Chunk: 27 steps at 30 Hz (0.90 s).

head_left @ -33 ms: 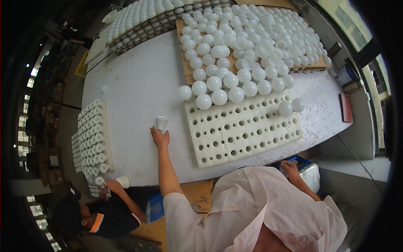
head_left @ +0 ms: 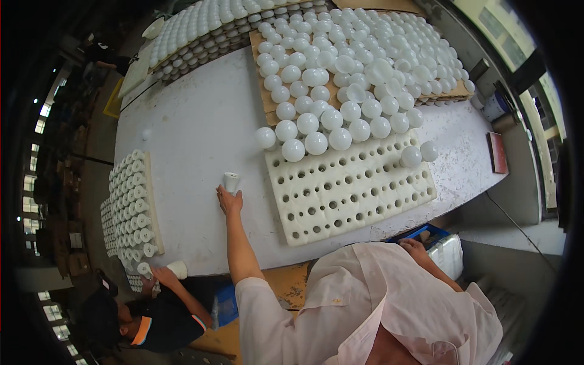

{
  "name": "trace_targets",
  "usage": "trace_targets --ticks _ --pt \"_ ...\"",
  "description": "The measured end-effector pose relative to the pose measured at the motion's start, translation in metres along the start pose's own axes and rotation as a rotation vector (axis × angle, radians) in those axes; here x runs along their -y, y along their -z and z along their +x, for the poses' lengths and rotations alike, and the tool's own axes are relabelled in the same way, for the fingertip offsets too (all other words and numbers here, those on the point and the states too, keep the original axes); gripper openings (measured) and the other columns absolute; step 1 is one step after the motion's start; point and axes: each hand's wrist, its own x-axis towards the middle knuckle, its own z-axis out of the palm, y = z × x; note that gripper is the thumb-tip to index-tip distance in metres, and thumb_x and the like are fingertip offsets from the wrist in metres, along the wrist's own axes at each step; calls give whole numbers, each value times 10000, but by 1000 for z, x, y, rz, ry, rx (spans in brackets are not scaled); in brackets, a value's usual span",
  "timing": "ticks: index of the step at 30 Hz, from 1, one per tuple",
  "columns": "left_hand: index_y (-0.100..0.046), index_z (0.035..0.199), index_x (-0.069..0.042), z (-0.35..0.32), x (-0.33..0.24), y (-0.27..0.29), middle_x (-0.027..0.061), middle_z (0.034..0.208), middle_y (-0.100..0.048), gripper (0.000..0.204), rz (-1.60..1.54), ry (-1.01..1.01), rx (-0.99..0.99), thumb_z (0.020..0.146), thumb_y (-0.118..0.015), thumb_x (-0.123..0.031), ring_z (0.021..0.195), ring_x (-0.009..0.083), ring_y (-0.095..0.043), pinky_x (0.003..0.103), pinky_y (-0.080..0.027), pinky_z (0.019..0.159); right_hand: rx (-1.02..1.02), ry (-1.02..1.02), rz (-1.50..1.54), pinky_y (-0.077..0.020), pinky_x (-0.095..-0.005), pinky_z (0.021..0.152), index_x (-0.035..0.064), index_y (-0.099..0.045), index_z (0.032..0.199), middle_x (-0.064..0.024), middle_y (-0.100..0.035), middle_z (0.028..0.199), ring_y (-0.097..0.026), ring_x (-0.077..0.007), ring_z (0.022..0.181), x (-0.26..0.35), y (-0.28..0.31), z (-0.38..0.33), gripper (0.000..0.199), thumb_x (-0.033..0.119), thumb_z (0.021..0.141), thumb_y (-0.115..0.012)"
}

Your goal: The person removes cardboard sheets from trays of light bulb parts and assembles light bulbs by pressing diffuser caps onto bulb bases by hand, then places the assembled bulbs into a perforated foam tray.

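Observation:
My left hand (head_left: 229, 199) is stretched out over the white table (head_left: 194, 128), and its fingertips close on the lower end of a small white plastic cup (head_left: 230, 181) that stands upright. To the right of it lies a white foam tray (head_left: 359, 191) full of round holes, with white globes (head_left: 316, 143) seated along its far rows. My right hand (head_left: 417, 248) is down beside the table's near edge, at a blue crate (head_left: 426, 233) next to a clear wrapped pack (head_left: 449, 254). Whether its fingers hold anything is hidden.
More white globes (head_left: 365, 55) cover brown boards at the back, and stacked trays (head_left: 201, 30) stand at the far left. A tray of small white cups (head_left: 131, 207) hangs at the table's left edge. A person in a dark shirt (head_left: 161, 319) crouches there, holding a white cup (head_left: 177, 269).

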Motion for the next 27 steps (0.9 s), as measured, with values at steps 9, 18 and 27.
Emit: trace_targets --ticks 9,18,27 --pt "-529 1159 4 67 27 -49 215 1089 -622 502 -91 39 40 750 -752 -182 1016 385 -597 439 -478 879 156 -106 -278 -504 -306 867 75 -392 1401 -126 -568 1210 -569 -183 1063 40 -23 -83 630 209 846 -659" --pt "-497 1218 62 -94 -80 29 215 1190 -590 458 -1670 263 293 800 -646 -52 841 198 -623 274 -489 672 -123 600 84 -520 -349 856 81 -349 1363 -124 -552 1206 -545 -218 1087 130 -11 -21 795 68 681 -758" --pt "-564 1126 53 -199 -195 87 160 962 -681 453 -1304 -191 1042 750 -748 -120 731 159 -658 280 -528 633 314 1074 -142 -415 -388 1002 106 -383 1320 -87 -532 1252 -507 -245 1178 197 -64 5 832 119 615 -825"
